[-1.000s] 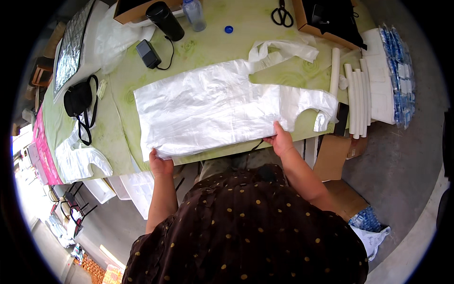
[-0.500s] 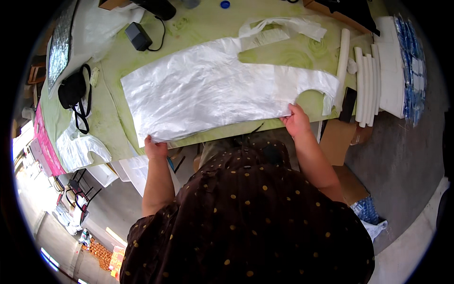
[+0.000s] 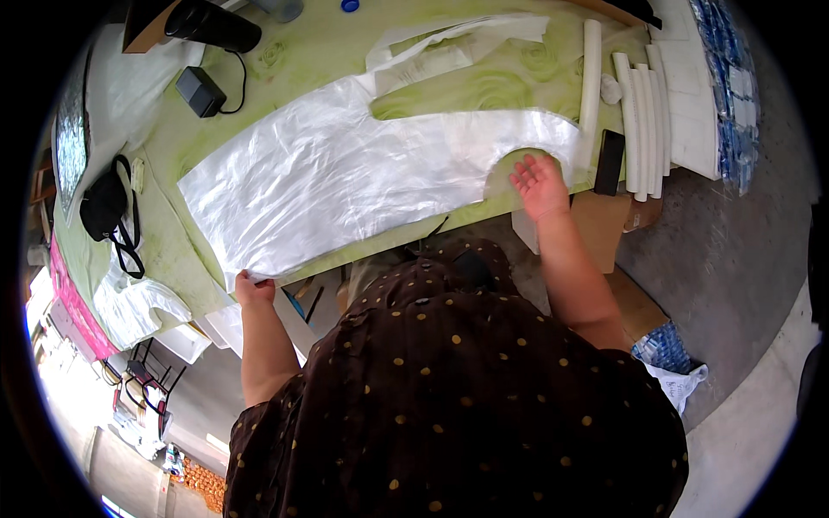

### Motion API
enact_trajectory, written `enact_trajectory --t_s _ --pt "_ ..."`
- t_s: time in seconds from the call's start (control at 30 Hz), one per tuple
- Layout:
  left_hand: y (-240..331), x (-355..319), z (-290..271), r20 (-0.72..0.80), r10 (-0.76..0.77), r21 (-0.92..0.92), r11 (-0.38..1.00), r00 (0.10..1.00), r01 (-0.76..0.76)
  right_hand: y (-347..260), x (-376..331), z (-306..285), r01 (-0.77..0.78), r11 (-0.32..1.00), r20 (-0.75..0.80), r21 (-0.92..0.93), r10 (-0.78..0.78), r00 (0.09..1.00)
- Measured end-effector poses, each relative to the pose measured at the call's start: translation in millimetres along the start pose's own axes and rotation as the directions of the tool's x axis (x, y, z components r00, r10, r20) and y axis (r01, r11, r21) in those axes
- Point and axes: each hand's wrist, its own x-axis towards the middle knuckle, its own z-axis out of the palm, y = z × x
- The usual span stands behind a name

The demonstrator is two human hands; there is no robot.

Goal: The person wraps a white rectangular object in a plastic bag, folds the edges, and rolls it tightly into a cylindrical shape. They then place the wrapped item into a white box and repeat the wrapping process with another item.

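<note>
A white plastic carrier bag (image 3: pixel 328 173) lies spread flat and slightly wrinkled on the green-patterned table (image 3: pixel 302 47), its handle loops toward the right. My left hand (image 3: pixel 256 289) pinches its near left corner at the table's front edge. Over the near handle's curved cut-out hangs my right hand (image 3: pixel 542 186), its fingers apart and nothing in them. Whether those fingertips touch the plastic at the cut-out, I cannot tell.
Several white rolls (image 3: pixel 639 129) and a black phone (image 3: pixel 610 162) lie to the right, beside stacked blue-and-clear packs (image 3: pixel 732 86). A power adapter (image 3: pixel 200 91), a black cylinder (image 3: pixel 212 26) and a black pouch (image 3: pixel 105 200) occupy the left. Cardboard boxes (image 3: pixel 596 226) stand below the right edge.
My right hand has let go of the bag's near edge and opened, moving toward the near handle. My left hand keeps its pinch. The whole view has shifted slightly.
</note>
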Motion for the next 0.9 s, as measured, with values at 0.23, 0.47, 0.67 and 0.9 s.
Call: enact_trajectory --t_s 0.23,0.47,0.67,0.9 --pt "4 7 3 -0.079 -0.017 0.033 0.999 0.997 0.020 -38 23 15 0.032 0.937 0.031 0.349 -0.045 0.998" --pt "6 3 3 -0.084 -0.042 0.028 0.999 0.996 0.045 -42 37 37 0.130 0.841 -0.030 0.525 -0.134 0.990" --pt "8 16 -3 -0.112 -0.038 0.044 0.998 0.993 0.043 -72 57 11 0.125 0.896 -0.017 0.425 -0.130 0.991" --pt "5 14 0 -0.128 -0.013 0.041 0.999 0.992 0.018 -71 74 -10 0.174 0.949 -0.125 0.264 -0.145 0.981"
